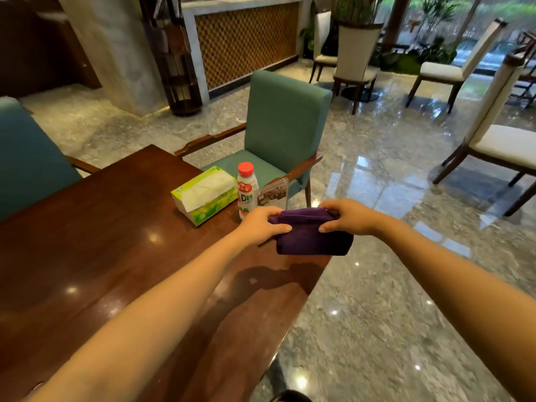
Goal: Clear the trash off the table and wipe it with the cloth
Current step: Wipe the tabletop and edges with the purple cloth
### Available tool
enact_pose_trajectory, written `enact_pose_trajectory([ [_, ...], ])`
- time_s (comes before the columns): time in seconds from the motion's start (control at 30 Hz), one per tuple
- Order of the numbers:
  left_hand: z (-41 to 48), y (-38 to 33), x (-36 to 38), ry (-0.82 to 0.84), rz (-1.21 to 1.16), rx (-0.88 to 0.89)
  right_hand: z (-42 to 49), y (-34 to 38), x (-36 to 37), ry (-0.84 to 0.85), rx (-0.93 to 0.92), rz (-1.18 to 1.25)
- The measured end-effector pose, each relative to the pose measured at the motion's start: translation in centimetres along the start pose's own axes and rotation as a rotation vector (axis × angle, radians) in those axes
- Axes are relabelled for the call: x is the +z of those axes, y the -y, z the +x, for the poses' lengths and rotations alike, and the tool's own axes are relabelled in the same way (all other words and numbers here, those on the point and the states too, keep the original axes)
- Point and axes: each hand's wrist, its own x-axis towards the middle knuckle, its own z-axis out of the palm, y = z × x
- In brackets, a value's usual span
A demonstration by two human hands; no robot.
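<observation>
A folded purple cloth (311, 237) hangs over the right edge of the dark wooden table (116, 256). My left hand (262, 224) grips its left end and my right hand (349, 217) grips its right end, both near the top fold. Just behind the cloth stand a white drink bottle with a red cap (246, 188) and a clear acrylic sign holder (272, 195). A green tissue box (207, 194) lies to the left of the bottle. A damp-looking patch (269, 278) marks the table surface below the cloth.
A teal armchair (278, 134) stands behind the table's far right corner, and another teal chair (26, 163) is at the left. Polished marble floor (391, 256) lies to the right. White-cushioned chairs (493, 134) stand farther right and back.
</observation>
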Motion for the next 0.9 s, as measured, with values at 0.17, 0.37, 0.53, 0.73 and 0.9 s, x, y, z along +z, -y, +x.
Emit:
enact_pose_trajectory([
  [0.17, -4.8, 0.7, -5.7, -0.102, 0.015, -0.03, 2.3, 6.6, 0.2, 0.1, -0.143, -0.122],
  [0.37, -14.2, 4.8, -13.7, -0.256, 0.089, -0.177, 7.4, 16.7, 5.4, 0.269, -0.354, -0.174],
  [0.53, -23.2, 9.6, -18.6, -0.406, 0.027, -0.358, 11.1, 26.1, 12.8, 0.343, -0.567, -0.273],
  [0.73, -31.7, 14.5, -23.3, -0.493, 0.15, -0.54, 13.5, 34.6, 22.3, 0.357, -0.677, -0.258],
  [0.9, -34.9, 18.3, -25.3, -0.579, 0.286, -0.619, 15.2, 37.8, 28.7, 0.231, -0.688, -0.228],
])
